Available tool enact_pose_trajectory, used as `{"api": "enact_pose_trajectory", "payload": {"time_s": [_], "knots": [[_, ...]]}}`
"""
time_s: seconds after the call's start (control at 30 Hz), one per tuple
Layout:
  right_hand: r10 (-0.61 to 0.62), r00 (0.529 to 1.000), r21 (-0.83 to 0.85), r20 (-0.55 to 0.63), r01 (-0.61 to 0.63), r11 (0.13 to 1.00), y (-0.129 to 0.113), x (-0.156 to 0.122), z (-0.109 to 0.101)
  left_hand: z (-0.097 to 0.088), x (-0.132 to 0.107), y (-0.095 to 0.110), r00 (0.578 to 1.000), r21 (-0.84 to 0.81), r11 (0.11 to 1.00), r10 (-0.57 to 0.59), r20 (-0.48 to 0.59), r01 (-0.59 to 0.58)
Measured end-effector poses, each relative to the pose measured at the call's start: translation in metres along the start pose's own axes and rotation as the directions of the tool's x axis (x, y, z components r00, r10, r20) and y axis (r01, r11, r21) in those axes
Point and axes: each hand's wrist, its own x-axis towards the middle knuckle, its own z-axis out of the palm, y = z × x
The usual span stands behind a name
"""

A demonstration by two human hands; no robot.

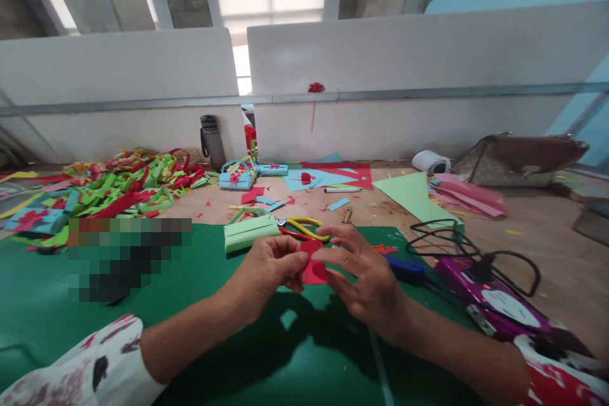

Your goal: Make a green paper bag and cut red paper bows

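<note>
A small piece of red paper [314,271] is held up over the green mat [190,342]. Its left edge is pinched between the thumb and fingers of my left hand [269,269]. From the other side, my right hand [364,279] grips the paper's right edge with its index finger and thumb, the other fingers spread. Just behind my left hand lies a folded light-green paper pouch [251,233]. Scissors with yellow handles [307,226] lie beyond the hands, partly hidden. A blue-handled tool with a cord [406,268] rests right of my right hand.
Green and red paper strips [137,181] pile up at the left. Blue paper pouches [236,179] stand near a dark bottle [212,141]. At the right are a purple power box [495,304], a black cable [440,238], green paper [409,196] and a handbag [509,162].
</note>
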Motion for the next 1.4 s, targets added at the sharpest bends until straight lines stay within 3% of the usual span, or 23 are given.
{"api": "enact_pose_trajectory", "payload": {"time_s": [0.13,0.33,0.5,0.77,0.9,1.4], "knots": [[-0.003,1.0,0.035,-0.017,0.004,0.999,-0.003,0.002,0.0,0.003,-0.003,0.002,1.0,0.021,1.0,0.019,0.005,-0.019],[0.194,0.98,0.161,-0.038,-0.186,0.969,-0.01,0.005,0.001,0.007,-0.006,0.002,0.999,0.083,0.996,0.034,0.004,-0.034],[0.399,0.915,0.299,-0.06,-0.365,0.882,-0.017,0.007,-0.001,0.009,-0.007,0.004,0.995,0.124,0.988,0.099,-0.019,-0.096],[0.555,0.831,0.432,-0.04,-0.487,0.759,-0.022,0.01,-0.002,0.011,-0.012,0.005,0.991,0.206,0.971,0.113,0.069,-0.125],[0.568,0.823,0.447,-0.024,-0.499,0.742,-0.02,0.009,-0.001,0.012,-0.013,0.006,0.993,0.233,0.966,0.098,0.065,-0.111],[0.453,0.887,0.333,-0.09,-0.402,0.853,-0.019,0.006,0.001,0.014,-0.012,-0.003,0.993,0.233,0.966,0.116,0.013,-0.116]]}}
